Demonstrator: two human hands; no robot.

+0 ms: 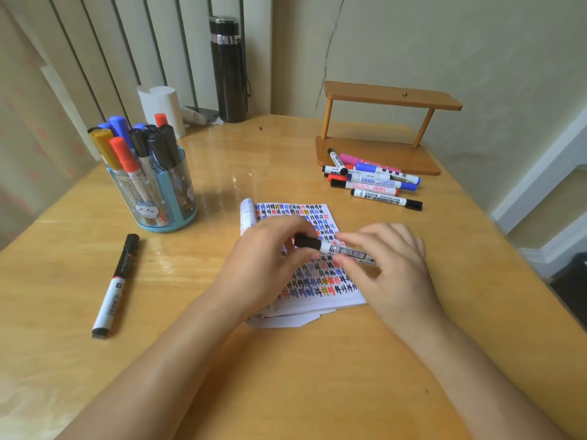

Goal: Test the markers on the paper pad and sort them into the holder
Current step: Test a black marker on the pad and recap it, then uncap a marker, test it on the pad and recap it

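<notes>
We hold the black marker point(333, 249) just above the paper pad point(317, 290) at the table's point(286, 376) middle; our left hand point(270, 258) pinches its cap point(306, 242), our right hand point(390, 265) grips the barrel; its long axis runs left to right, so any cap pull probably goes leftward; the holder point(165, 198) stands toward the far left corner.

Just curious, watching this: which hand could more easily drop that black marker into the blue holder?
Probably the left hand: it pinches the marker at its black end, and the holder stands on that side. The right hand, holding the barrel, is farther away.
</notes>
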